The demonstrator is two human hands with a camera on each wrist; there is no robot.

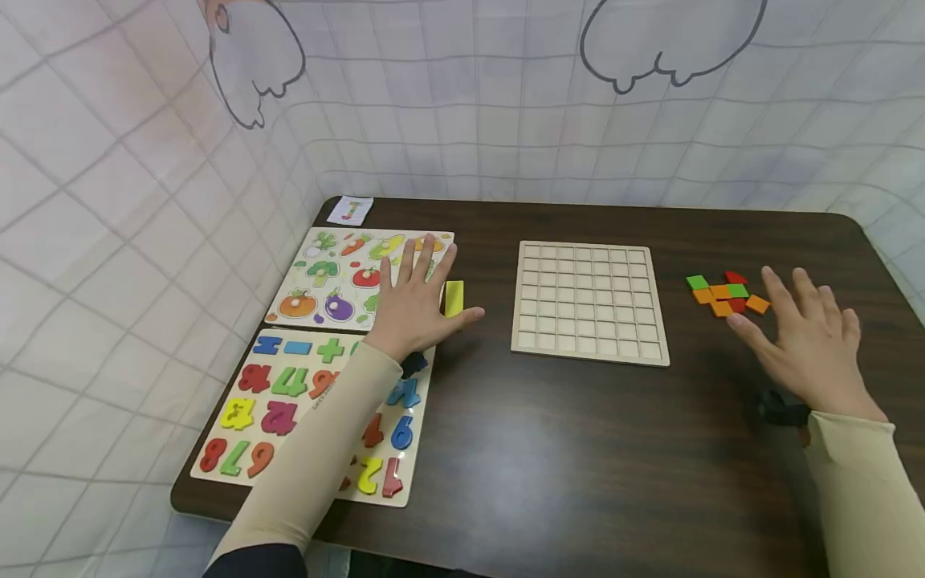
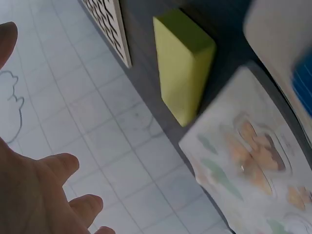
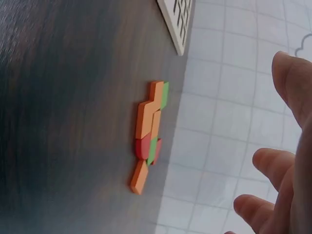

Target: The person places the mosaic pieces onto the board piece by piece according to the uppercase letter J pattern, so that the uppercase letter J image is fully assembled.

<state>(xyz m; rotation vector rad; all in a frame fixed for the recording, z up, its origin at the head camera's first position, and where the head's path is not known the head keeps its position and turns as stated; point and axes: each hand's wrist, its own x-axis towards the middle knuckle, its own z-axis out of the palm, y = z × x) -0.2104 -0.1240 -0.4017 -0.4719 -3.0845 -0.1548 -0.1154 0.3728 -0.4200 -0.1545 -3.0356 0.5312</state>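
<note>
My left hand [image 1: 412,309] is spread over the right side of the vegetable picture board [image 1: 289,313], fingers extended and holding nothing. Beside its thumb stands a yellow-green block [image 1: 454,298], shown in the left wrist view as a tall rectangular block [image 2: 183,68]. On the right, my right hand [image 1: 817,345] has its fingers apart and grips nothing. Just left of its fingertips lies a loose cluster of small orange, green and red tiles [image 1: 721,310], flat on the table in the right wrist view too. Between the hands lies a pale wooden grid board [image 1: 588,359] with bare square recesses.
Below the vegetable board, a number puzzle board [image 1: 238,377] with raised coloured pieces lies partly under my left forearm. A small white card [image 1: 350,210] sits at the far left corner. White grid-patterned curtains [image 1: 477,144] surround the dark table [image 1: 506,449].
</note>
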